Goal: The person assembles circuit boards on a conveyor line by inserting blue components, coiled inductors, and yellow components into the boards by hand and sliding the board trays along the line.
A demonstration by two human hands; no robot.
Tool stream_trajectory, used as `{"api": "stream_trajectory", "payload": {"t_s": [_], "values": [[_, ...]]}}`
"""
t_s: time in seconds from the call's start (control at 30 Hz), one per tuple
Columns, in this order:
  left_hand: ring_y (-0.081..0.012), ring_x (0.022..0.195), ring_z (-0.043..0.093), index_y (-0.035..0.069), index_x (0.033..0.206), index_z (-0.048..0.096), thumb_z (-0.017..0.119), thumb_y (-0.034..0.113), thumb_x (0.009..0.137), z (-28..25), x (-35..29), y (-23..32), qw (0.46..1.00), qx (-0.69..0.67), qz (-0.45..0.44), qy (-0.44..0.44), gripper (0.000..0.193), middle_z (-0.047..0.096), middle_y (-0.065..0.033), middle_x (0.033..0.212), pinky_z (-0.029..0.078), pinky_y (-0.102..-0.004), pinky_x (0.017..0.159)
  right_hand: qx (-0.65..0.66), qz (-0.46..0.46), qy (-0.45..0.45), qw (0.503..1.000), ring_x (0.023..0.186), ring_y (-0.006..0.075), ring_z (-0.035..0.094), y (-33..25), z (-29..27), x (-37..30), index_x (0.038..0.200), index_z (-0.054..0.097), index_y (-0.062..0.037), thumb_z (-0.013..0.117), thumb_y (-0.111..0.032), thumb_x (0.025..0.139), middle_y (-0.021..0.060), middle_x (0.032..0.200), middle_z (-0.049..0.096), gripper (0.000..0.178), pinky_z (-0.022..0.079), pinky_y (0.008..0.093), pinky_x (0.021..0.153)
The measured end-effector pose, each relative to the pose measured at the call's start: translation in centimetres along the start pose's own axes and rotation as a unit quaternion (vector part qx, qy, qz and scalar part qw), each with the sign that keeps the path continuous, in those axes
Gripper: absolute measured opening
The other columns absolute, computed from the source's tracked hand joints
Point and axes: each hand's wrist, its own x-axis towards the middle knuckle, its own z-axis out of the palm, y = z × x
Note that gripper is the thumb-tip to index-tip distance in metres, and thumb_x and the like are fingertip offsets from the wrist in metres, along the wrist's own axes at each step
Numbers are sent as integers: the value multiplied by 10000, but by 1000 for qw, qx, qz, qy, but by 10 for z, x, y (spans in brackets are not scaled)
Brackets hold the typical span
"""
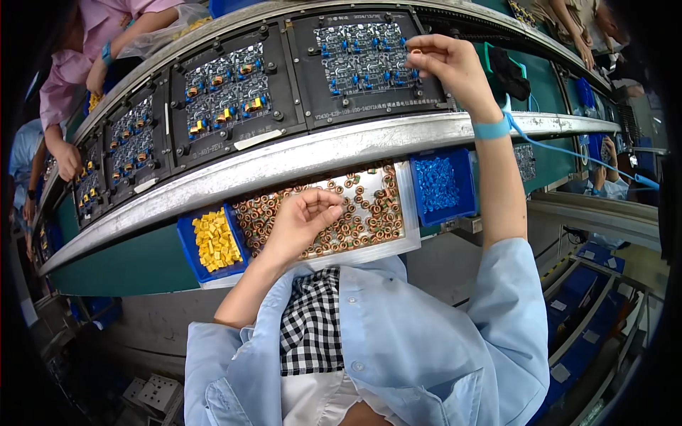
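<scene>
My right hand [452, 69] is raised over the right edge of a black carrier [304, 85]. Its thumb and fingertips pinch a small copper toroidal coil [416, 51]. Circuit boards [355, 60] with blue parts lie in that carrier, just left of my fingertips. Lower down, my left hand [297, 224] is over a pale tray [410, 226] of many loose copper-wound toroidal coils [380, 213]. The left thumb and fingers are closed together; whatever is between them is hidden. A blue wrist strap [491, 128] circles my right wrist.
A blue bin of yellow parts [216, 241] stands left of the tray, one of blue parts [436, 184] on its right. A metal rail [241, 170] separates them from the carriers. The strap's blue cord [568, 147] runs right. A co-worker's hand [67, 160] touches boards farther left.
</scene>
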Motion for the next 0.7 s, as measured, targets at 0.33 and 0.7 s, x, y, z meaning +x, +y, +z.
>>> {"api": "stream_trajectory", "payload": {"t_s": [0.33,0.7], "values": [[-69,695,553,-13,987,623,620,-9,826,-13,2,7,996,36,-72,25,160,629,-47,840,454,-173,657,-256,-113,-135,951,651,143,631,41,-11,90,921,680,6,689,-48,757,82,790,680,173,519,220,617],[-48,602,479,-1,974,641,619,-2,824,-13,10,12,990,98,-91,37,152,606,-4,740,398,-166,572,-257,-190,-144,936,565,180,612,48,-14,91,850,697,-1,689,-51,735,94,747,682,126,511,272,583]]}}
